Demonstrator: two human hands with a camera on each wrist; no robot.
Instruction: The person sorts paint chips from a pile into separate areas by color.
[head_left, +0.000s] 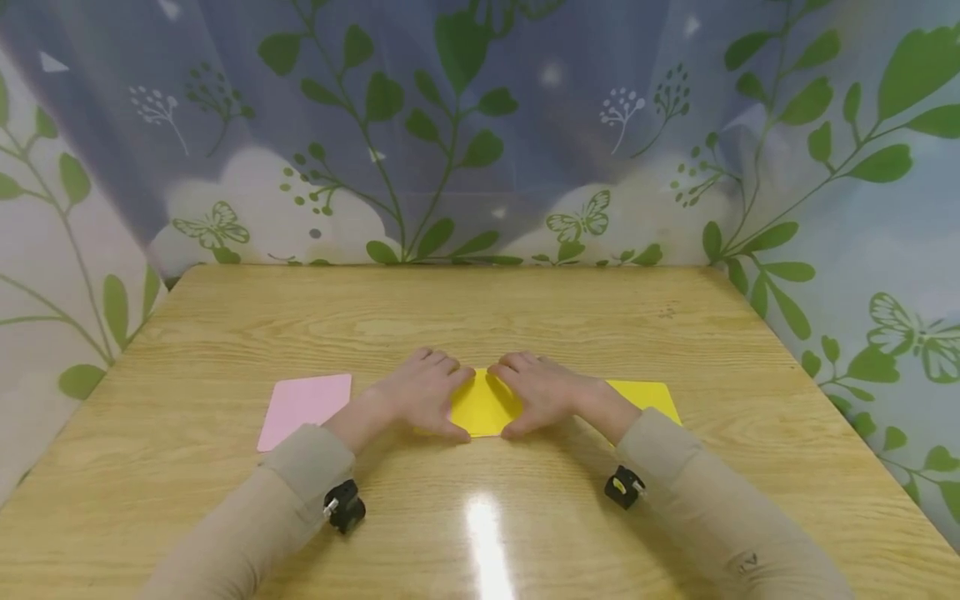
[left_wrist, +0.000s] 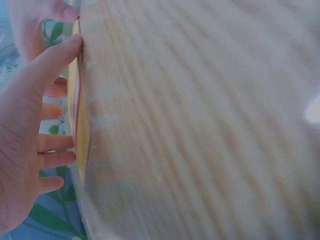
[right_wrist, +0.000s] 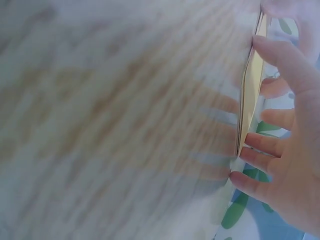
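Observation:
In the head view, both hands meet over a small stack of cards (head_left: pixel 486 404) with a yellow one on top, near the table's middle. My left hand (head_left: pixel 427 392) holds its left side, thumb at the near edge and fingertips at the far edge. From the other side, my right hand (head_left: pixel 542 390) grips it the same way. Seen edge-on in the left wrist view, the card stack (left_wrist: pixel 80 120) shows yellow and pinkish layers slightly apart. To the left lies a pink card (head_left: pixel 307 408); right of the stack, a yellow card (head_left: pixel 647 398) is partly hidden by the right forearm.
The wooden table (head_left: pixel 480 308) has a bright light reflection near its front. Curtains with a leaf pattern (head_left: pixel 480 167) hang along its back and sides. A small black device (head_left: pixel 345 506) sits at the left wrist, and another black device (head_left: pixel 624 487) at the right.

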